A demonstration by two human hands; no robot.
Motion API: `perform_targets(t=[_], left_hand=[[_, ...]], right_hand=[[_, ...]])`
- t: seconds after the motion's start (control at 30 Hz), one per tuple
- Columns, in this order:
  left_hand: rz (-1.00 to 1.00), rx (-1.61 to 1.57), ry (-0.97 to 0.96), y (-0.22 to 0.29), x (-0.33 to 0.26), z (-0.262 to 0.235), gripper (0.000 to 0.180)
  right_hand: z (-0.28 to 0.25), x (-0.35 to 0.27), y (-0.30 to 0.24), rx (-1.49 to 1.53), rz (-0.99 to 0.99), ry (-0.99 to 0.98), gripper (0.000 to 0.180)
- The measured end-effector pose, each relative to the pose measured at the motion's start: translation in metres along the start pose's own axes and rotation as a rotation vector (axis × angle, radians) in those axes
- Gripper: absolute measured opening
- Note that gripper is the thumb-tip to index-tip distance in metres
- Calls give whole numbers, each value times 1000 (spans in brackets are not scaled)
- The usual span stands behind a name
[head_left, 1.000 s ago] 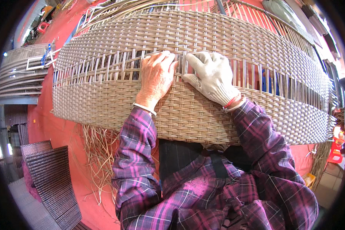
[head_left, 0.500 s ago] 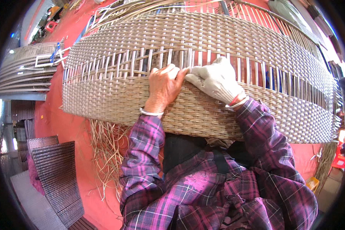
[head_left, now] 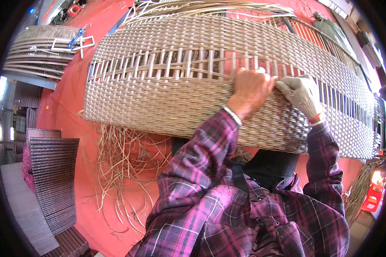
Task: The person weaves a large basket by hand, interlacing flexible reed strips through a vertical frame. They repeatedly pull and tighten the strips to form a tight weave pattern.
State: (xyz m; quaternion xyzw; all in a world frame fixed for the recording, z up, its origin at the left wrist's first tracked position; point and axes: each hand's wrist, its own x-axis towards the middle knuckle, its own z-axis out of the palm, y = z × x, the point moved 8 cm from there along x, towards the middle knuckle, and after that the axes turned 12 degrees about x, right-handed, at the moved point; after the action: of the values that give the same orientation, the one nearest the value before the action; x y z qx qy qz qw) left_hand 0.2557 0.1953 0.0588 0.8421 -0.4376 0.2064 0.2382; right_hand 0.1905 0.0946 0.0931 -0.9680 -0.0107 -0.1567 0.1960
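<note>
Red floor covering (head_left: 68,103) extends around a tan wicker panel (head_left: 167,98) lying before the person. Bare left hand (head_left: 251,88) and gloved right hand (head_left: 302,92) curl at the woven edge below exposed uprights (head_left: 169,63); whether either pinches a strand cannot be told. Uneven tension could bow these uprights. Tangled strands (head_left: 116,145) litter the covering; dark woven pieces (head_left: 53,180) stand at left.

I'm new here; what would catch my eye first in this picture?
Probably the big curved woven panel across the middle, with an open band of bare upright strips running along it. Next, the hands at that band, right of centre: a bare left hand beside a pale-gloved right hand. Below the panel, to the left, loose strands lie tangled over a red floor.
</note>
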Motion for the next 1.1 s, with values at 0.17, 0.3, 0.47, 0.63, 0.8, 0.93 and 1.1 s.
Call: perform_targets(t=[0.17,0.3,0.47,0.63,0.8,0.93,1.1], left_hand=[[41,-119,-26,8,-7,2,38],[197,-153,-59,11,-30,-16,16],[175,-223,281,-65,-79,-98,18],[26,46,95,-150,-130,-116,27],[36,163,34,-170,-139,-111,32],[26,168,-4,-171,-131,-105,35],[124,143,12,-161,-125,-100,30]], right_hand=[[1,-16,14,-36,176,37,30],[-1,-22,11,-310,187,98,31],[3,-34,-5,-239,198,200,24],[27,-39,-69,-392,90,356,40],[90,3,-143,-154,-105,183,44],[108,22,-159,-140,-33,208,42],[114,22,-154,-199,70,192,43]])
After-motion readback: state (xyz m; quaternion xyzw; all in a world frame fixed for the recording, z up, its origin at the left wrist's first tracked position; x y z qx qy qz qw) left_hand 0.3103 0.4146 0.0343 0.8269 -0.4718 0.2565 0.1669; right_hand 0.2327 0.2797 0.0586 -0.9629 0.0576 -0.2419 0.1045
